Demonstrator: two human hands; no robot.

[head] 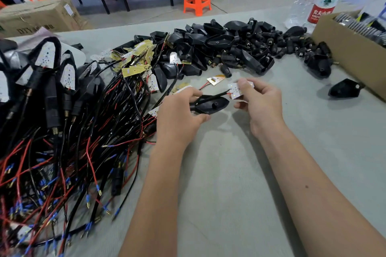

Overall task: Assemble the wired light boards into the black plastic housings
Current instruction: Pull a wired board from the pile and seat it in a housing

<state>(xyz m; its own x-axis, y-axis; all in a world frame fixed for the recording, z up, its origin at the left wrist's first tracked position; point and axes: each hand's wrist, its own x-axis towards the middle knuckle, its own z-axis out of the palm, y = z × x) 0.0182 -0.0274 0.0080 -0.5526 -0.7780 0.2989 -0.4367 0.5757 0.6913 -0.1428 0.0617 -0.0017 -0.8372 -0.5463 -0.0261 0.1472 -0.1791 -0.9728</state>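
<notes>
At frame centre your left hand (179, 108) grips a black teardrop plastic housing (211, 105) while your right hand (259, 100) pinches its small white wired light board (238, 91) just beside it, so next seat the board into the housing.

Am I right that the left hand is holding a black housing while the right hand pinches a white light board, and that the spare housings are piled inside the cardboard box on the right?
Not quite. In the head view the left hand holds the black housing and the right hand pinches the white light board, but the spare housings are piled loose on the table, beside the cardboard box, not inside it.
</notes>
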